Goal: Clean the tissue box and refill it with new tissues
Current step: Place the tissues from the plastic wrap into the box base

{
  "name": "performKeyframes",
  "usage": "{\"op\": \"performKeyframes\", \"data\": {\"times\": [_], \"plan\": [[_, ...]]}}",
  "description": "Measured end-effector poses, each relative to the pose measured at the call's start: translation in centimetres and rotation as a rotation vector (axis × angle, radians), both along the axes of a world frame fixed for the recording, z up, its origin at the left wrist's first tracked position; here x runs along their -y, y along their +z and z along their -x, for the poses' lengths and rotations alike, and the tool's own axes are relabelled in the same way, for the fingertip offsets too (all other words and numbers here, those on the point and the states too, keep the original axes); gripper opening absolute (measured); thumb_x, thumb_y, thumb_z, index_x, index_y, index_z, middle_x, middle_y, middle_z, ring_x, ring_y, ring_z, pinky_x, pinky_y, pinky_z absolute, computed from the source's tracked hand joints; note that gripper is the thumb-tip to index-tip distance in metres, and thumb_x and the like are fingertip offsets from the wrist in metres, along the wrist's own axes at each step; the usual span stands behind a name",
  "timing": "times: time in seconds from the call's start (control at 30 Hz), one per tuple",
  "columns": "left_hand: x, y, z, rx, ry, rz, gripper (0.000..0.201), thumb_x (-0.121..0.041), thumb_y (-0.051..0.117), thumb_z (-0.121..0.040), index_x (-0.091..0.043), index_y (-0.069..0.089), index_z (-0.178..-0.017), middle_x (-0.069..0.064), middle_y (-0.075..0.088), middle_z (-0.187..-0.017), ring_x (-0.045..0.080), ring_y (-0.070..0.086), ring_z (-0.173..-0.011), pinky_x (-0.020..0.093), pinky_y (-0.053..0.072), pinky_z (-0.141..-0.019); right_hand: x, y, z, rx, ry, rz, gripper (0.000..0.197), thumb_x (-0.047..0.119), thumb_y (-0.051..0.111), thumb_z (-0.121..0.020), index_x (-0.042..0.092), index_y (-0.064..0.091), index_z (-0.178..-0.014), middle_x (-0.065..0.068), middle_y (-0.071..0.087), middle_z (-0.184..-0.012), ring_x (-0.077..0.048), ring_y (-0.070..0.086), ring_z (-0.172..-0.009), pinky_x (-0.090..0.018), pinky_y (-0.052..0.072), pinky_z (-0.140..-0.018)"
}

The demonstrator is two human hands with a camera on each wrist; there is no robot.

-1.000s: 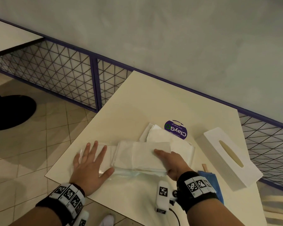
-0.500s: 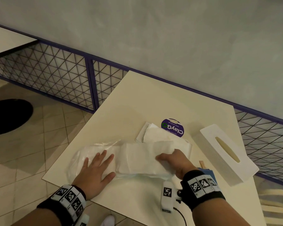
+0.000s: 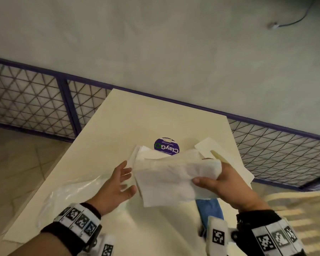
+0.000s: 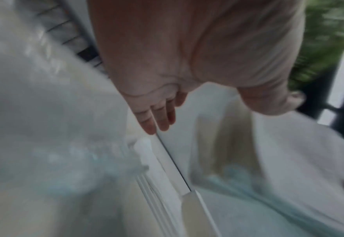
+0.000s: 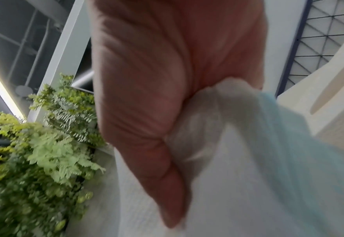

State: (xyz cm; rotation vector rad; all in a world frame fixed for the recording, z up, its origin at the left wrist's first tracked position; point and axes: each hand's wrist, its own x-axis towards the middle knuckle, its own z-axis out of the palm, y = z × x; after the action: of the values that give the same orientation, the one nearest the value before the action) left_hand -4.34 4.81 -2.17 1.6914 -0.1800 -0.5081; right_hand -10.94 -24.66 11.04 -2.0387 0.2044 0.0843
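A stack of white tissues (image 3: 170, 174) hangs above the table, sagging at its near edge. My right hand (image 3: 209, 172) grips its right end, thumb on top and fingers underneath; in the right wrist view the thumb presses into the tissues (image 5: 217, 176). My left hand (image 3: 130, 179) is at the stack's left end with its fingers spread and relaxed, holding nothing. The white tissue box (image 3: 209, 147) lies behind the stack at the right, mostly hidden, with part of its oval slot showing. The left wrist view is blurred and shows straight fingers (image 4: 157, 118).
The emptied clear plastic wrapper (image 3: 72, 191) lies on the cream table (image 3: 137, 117) at the near left. A blue cloth (image 3: 209, 207) lies under my right hand. More white paper and a purple round sticker (image 3: 166, 147) sit mid-table. A purple mesh fence (image 3: 26, 104) borders the far side.
My right hand has pulled the tissue stack out of the wrapper and lifted it off the table. My left hand left the wrapper and rose to the stack's left end.
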Motion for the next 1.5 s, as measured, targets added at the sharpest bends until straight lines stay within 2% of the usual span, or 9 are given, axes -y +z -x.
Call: {"op": "performKeyframes", "data": {"times": [0.1, 0.17, 0.3, 0.5, 0.73, 0.9, 1.03, 1.27, 1.5], "plan": [[1.2, -0.5, -0.4, -0.250, -0.058, 0.243, 0.087, -0.033, 0.077, -0.072, -0.033, 0.027, -0.143, 0.024, 0.046, -0.135, 0.028, 0.050, -0.122, 0.049, 0.038, -0.108, 0.4, -0.2, 1.3, 0.009, -0.025, -0.173, 0.033, 0.004, 0.079, -0.068, 0.013, 0.069, -0.098, -0.004, 0.076, -0.093, -0.023, 0.072, -0.088, -0.033, 0.058, -0.078], [2.1, -0.3, -0.2, -0.257, -0.133, 0.291, 0.060, -0.021, 0.061, -0.089, -0.028, 0.033, -0.141, 0.024, 0.052, -0.131, 0.038, 0.052, -0.122, 0.050, 0.046, -0.101, 0.5, -1.2, 1.9, -0.014, -0.042, -0.231, 0.034, 0.000, 0.078, -0.068, 0.009, 0.068, -0.100, -0.006, 0.076, -0.093, -0.022, 0.072, -0.086, -0.028, 0.058, -0.072], [4.1, -0.1, 0.2, -0.436, -0.193, 0.551, 0.107, -0.025, 0.095, -0.047, -0.025, 0.038, -0.137, 0.012, 0.057, -0.134, 0.030, 0.054, -0.123, 0.041, 0.053, -0.090, 0.7, -4.7, 2.3, -0.010, -0.115, -0.288, 0.047, 0.014, 0.086, -0.059, 0.009, 0.067, -0.101, -0.007, 0.076, -0.097, -0.023, 0.071, -0.091, -0.031, 0.058, -0.079], [5.8, 0.2, 0.0, -0.160, -0.023, 0.299, 0.094, -0.013, 0.084, -0.050, -0.031, 0.039, -0.131, 0.000, 0.062, -0.118, 0.015, 0.062, -0.107, 0.031, 0.052, -0.087, 0.9, -8.9, 2.1, 0.043, -0.177, -0.338, 0.051, 0.014, 0.084, -0.060, 0.006, 0.066, -0.106, -0.010, 0.074, -0.100, -0.020, 0.070, -0.092, -0.028, 0.056, -0.076], [4.8, -2.3, 0.9, -0.024, -0.056, -0.083, 0.040, -0.005, 0.059, -0.057, -0.038, 0.060, -0.080, 0.000, 0.061, -0.085, 0.012, 0.054, -0.072, 0.017, 0.042, -0.057, 0.5, -15.3, 4.0, -0.130, -0.153, -0.151, 0.054, 0.004, 0.082, -0.060, 0.026, 0.059, -0.103, 0.002, 0.063, -0.096, -0.008, 0.059, -0.086, -0.016, 0.048, -0.079], [5.2, -3.1, 0.9, 0.011, -0.026, -0.127, 0.052, 0.018, 0.056, -0.069, -0.021, 0.059, -0.103, -0.002, 0.059, -0.109, 0.013, 0.057, -0.092, 0.012, 0.046, -0.062, 0.5, -16.8, 3.9, -0.137, -0.192, -0.092, 0.061, 0.006, 0.077, -0.056, 0.031, 0.059, -0.109, 0.002, 0.060, -0.108, -0.012, 0.058, -0.097, -0.024, 0.050, -0.089], [5.4, -3.7, 0.8, -0.004, 0.004, -0.196, 0.049, 0.014, 0.056, -0.072, -0.023, 0.053, -0.106, -0.001, 0.058, -0.104, 0.016, 0.058, -0.086, 0.016, 0.046, -0.062, 0.2, -17.0, 3.5, -0.152, -0.161, -0.096, 0.045, -0.004, 0.074, -0.066, 0.020, 0.062, -0.102, 0.008, 0.065, -0.105, -0.002, 0.060, -0.092, -0.015, 0.047, -0.085], [6.1, -2.2, -0.9, 0.033, 0.047, -0.301, 0.026, -0.016, 0.065, -0.086, -0.020, 0.051, -0.107, -0.008, 0.063, -0.099, 0.018, 0.060, -0.098, 0.029, 0.044, -0.083, 1.0, -15.8, 2.0, -0.168, -0.249, -0.166, 0.030, 0.012, 0.071, -0.079, 0.027, 0.056, -0.100, 0.002, 0.068, -0.097, -0.017, 0.064, -0.094, -0.030, 0.052, -0.087], [7.3, 1.7, -8.7, 0.016, 0.183, -0.350, 0.065, -0.020, 0.072, -0.080, -0.017, 0.040, -0.136, 0.006, 0.061, -0.118, 0.025, 0.060, -0.102, 0.040, 0.049, -0.093, 1.3, -11.8, -5.9, -0.060, -0.437, -0.217, 0.047, 0.021, 0.069, -0.082, 0.021, 0.049, -0.124, -0.002, 0.067, -0.103, -0.021, 0.067, -0.093, -0.044, 0.056, -0.087]]}}
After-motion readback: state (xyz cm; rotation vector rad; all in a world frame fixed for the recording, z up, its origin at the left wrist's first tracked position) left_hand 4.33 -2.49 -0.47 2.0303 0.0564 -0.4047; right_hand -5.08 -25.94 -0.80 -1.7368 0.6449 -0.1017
